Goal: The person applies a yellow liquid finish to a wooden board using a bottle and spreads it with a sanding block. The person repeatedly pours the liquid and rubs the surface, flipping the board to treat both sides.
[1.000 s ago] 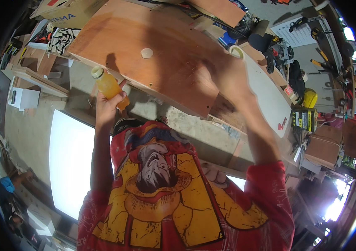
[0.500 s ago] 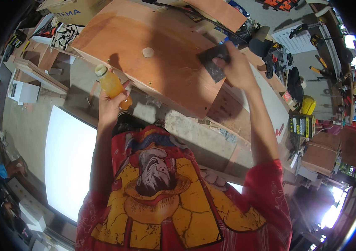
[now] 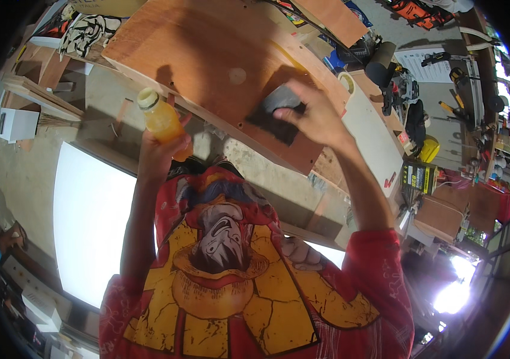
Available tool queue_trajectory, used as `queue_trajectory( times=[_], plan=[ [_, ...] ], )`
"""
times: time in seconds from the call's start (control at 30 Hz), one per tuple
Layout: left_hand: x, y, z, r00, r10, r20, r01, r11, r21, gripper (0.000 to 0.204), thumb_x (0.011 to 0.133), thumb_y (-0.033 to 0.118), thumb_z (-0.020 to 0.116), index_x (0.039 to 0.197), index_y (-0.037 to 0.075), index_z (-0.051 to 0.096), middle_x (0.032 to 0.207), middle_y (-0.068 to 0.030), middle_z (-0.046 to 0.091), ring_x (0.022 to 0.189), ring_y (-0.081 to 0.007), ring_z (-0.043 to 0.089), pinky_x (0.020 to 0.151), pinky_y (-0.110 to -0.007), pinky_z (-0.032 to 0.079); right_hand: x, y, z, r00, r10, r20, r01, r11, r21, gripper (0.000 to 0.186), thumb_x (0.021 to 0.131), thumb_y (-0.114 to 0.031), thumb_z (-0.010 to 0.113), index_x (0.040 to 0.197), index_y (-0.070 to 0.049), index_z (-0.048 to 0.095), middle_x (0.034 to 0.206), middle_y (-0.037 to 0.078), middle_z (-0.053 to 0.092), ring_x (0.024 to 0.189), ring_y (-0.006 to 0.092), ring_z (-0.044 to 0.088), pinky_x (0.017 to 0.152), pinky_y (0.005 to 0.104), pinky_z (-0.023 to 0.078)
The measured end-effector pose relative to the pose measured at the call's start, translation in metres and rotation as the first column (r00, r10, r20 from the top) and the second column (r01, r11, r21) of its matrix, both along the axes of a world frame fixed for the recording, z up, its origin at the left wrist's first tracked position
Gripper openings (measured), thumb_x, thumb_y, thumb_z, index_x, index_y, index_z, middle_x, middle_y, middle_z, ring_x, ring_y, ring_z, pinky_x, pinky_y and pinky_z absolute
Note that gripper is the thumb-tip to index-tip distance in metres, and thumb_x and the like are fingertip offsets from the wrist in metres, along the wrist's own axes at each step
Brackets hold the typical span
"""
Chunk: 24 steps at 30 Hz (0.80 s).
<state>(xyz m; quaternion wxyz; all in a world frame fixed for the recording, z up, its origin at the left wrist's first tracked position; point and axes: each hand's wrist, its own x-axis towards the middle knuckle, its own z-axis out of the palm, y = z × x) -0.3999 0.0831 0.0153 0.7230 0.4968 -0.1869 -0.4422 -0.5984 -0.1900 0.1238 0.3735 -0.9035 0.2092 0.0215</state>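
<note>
My left hand (image 3: 162, 146) grips a clear bottle (image 3: 162, 122) of yellow-orange liquid, held upright at a tilt beside the near edge of a reddish plywood piece (image 3: 177, 54). My right hand (image 3: 318, 116) holds a dark, flat square sheet (image 3: 276, 122), possibly sandpaper, with fingers over its top and the thumb pressed on it, against the plywood's right portion. A pale round patch (image 3: 237, 76) shows on the wood left of that hand, and a few small dark holes dot its surface.
A white panel (image 3: 375, 155) lies right of the plywood, beside dark tools (image 3: 389, 90) and a yellow-and-black container (image 3: 419, 173). Wood offcuts (image 3: 45, 96), a white box (image 3: 14, 124) and a striped cloth (image 3: 84, 36) are at left. A bright white surface (image 3: 93, 221) stands below left.
My right hand, blurred at first, has moved left across the plywood with the dark sheet. The bottle in my left hand has shifted slightly. The view has shifted a little.
</note>
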Motion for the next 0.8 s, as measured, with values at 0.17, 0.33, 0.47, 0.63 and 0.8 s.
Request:
queue_trajectory(
  times=[0.17,0.33,0.47,0.63,0.8],
  plan=[
    [0.016,0.001,0.018,0.997,0.017,-0.074,-0.01,0.996,0.091,0.061,0.082,-0.011,0.059,0.14,-0.001,0.043,0.161,-0.0157,0.035,0.137,-0.0364,0.05,0.095,-0.035,0.05,-0.001,0.044,0.029,0.997,-0.062,0.051,0.068,0.991,-0.119,0.033,0.085,-0.021,0.079,0.109,-0.006,0.061,0.1,0.015,0.07,0.089,0.0336,0.069,0.078,0.0445,0.053],
    [0.033,0.003,0.027,0.997,-0.024,-0.076,0.035,0.989,0.145,0.07,0.078,-0.009,0.059,0.144,-0.001,0.04,0.154,-0.0195,0.046,0.138,-0.0375,0.049,0.097,-0.036,0.05,-0.027,0.037,0.068,0.895,-0.439,0.074,0.44,0.847,-0.298,0.023,0.089,-0.014,0.072,0.109,-0.009,0.061,0.07,0.012,0.067,0.062,0.0308,0.067,0.056,0.0397,0.052],
    [0.038,0.003,0.023,0.988,-0.143,-0.054,0.15,0.973,0.175,0.071,0.078,-0.009,0.059,0.145,-0.002,0.039,0.154,-0.0212,0.044,0.138,-0.0385,0.048,0.099,-0.037,0.049,-0.029,0.082,0.029,0.955,-0.24,-0.176,0.075,0.766,-0.639,0.023,0.092,-0.014,0.06,0.114,-0.016,0.06,0.088,0.011,0.07,0.065,0.0311,0.07,0.054,0.0441,0.054],
    [0.043,0.004,0.019,0.972,-0.233,-0.019,0.233,0.958,0.167,0.075,0.078,-0.008,0.063,0.147,-0.002,0.035,0.155,-0.0229,0.042,0.139,-0.04,0.047,0.101,-0.039,0.049,-0.032,0.136,0.022,0.987,-0.142,0.076,0.158,0.768,-0.62,0.033,0.083,-0.008,0.066,0.114,-0.016,0.069,0.098,0.013,0.072,0.073,0.0299,0.071,0.063,0.0418,0.059],
    [0.047,0.005,0.015,0.963,-0.251,-0.099,0.262,0.958,0.119,0.079,0.077,-0.007,0.066,0.148,-0.001,0.031,0.157,-0.0225,0.038,0.14,-0.0403,0.045,0.101,-0.04,0.05,-0.02,0.076,0.05,0.909,-0.403,-0.108,0.224,0.69,-0.688,0.033,0.083,-0.015,0.069,0.116,-0.017,0.072,0.091,0.015,0.072,0.068,0.0307,0.07,0.066,0.0414,0.059]
  ],
)
